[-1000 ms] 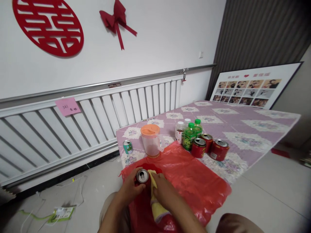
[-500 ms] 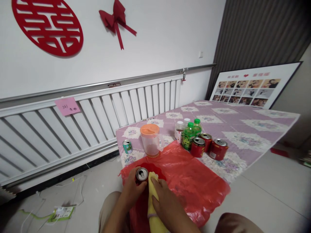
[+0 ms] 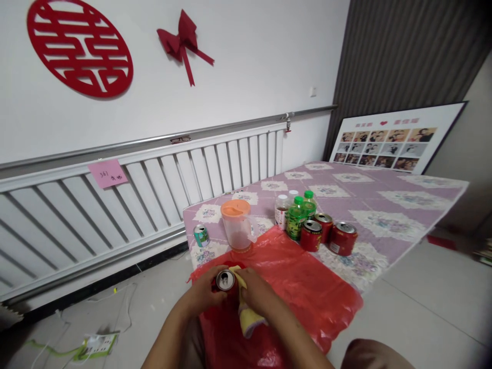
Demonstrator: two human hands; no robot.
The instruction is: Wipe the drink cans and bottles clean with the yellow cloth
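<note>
My left hand is wrapped round an opened can, which stands upright over the red plastic sheet at the table's near edge. My right hand grips a yellow cloth and presses it against the can's right side. The cloth's lower end hangs loose below the fingers. Beyond my hands is a clear pitcher with an orange lid. To its left a small teal can stands upright on the flowered tablecloth.
Red cans, green-capped bottles and white-capped bottles stand together right of the pitcher. A white radiator runs along the wall behind the table. A power strip lies on the floor at left.
My right hand has moved up and left, bringing the cloth against the can. The cloth's lower end has swung up and looks shorter. The view has shifted slightly.
</note>
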